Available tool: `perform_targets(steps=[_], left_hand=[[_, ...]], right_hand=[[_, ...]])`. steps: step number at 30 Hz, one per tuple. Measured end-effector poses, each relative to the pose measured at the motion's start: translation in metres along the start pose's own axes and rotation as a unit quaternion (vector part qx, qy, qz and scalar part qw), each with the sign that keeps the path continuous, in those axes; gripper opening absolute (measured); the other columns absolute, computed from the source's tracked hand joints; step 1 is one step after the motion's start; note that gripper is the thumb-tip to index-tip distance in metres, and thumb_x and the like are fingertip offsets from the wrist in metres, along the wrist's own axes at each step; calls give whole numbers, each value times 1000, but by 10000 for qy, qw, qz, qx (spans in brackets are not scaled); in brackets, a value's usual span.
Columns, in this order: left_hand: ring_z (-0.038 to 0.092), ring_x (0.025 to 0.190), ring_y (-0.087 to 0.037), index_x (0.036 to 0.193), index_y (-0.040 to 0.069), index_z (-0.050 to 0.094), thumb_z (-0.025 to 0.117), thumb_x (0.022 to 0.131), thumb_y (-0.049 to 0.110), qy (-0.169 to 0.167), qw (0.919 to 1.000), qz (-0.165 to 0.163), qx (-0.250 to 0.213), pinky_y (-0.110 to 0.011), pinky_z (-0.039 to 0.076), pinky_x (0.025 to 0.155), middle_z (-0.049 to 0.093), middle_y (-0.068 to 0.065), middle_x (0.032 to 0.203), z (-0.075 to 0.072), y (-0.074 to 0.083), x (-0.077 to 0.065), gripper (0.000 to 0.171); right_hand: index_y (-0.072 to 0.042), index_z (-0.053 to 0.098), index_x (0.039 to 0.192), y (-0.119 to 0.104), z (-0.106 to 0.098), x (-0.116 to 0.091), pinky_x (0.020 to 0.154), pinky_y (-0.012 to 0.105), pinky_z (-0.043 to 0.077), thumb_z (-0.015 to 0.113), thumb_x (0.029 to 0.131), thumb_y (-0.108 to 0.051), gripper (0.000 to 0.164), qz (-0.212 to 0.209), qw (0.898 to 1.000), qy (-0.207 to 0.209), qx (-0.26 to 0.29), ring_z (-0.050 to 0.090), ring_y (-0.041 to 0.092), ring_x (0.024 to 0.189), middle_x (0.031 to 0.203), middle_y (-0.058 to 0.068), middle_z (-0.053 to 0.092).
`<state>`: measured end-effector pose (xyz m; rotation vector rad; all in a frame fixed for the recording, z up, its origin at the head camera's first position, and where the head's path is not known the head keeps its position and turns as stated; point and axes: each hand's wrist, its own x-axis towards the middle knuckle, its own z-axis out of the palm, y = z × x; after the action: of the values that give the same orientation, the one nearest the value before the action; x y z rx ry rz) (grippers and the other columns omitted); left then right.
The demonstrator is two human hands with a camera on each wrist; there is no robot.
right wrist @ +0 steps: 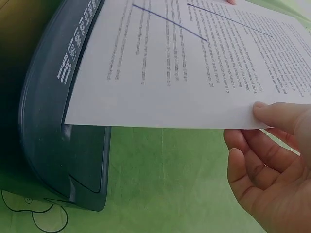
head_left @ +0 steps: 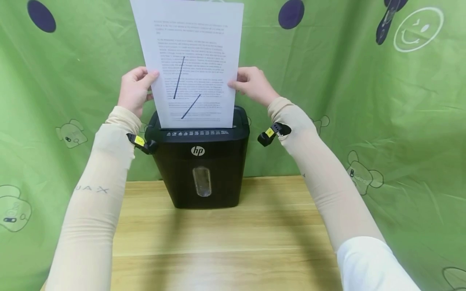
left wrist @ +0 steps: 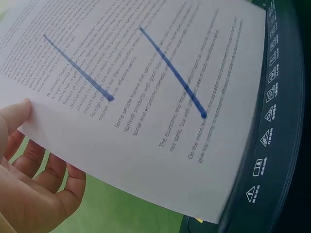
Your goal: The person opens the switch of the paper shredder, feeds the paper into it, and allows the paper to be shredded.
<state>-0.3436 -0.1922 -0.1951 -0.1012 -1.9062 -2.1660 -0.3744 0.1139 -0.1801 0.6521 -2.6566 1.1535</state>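
Basically, sheet (head_left: 198, 48): above shredder (head_left: 227, 173), long axis running down to its top; whether bottom edge goes inside, can't tell.
Left hand (head_left: 135, 89): grip closed, pinching left edge.
Right hand (head_left: 256, 83): grip closed, pinching right edge, level with left, neither clearly nearer.

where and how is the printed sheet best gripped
Pinch the printed sheet by its two long side edges, coming from left and right, as the left hand and right hand do. It is thin and rises from the top of the shredder, so this should steady it.
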Motion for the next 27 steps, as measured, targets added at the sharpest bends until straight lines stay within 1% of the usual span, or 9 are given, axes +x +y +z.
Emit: perform_targets(steps=[4,11,20,27], left_hand=[[62,84,-11,97,14,69,70,90,21,-5,10000,15,6,-25,49,69,68,4,96,1,0,1,11],[61,81,-10,96,14,69,70,90,22,-19,10000,-53,-8,-23,49,66,67,5,92,0,-6,2,10],[61,79,-10,96,14,69,70,89,23,-38,9998,-182,34,-23,48,65,67,5,92,-3,-17,1,11],[61,79,-10,96,14,69,71,89,24,-31,9998,-189,78,-23,48,67,67,5,92,-4,-23,1,12]], right_hand=[[-8,67,117,0,0,0,75,26,49,60,96,-18,24,23,10000,26,-84,58,8,80,109,9,70],[-8,68,116,3,2,0,73,23,47,61,96,-19,24,81,9998,17,-164,57,9,79,107,9,70],[-7,67,118,11,9,-1,77,25,49,60,96,-18,25,29,9998,-115,-178,63,15,94,118,11,70],[-7,67,118,15,14,-3,78,27,49,60,96,-18,25,62,9998,-191,-63,63,23,99,118,11,70]])
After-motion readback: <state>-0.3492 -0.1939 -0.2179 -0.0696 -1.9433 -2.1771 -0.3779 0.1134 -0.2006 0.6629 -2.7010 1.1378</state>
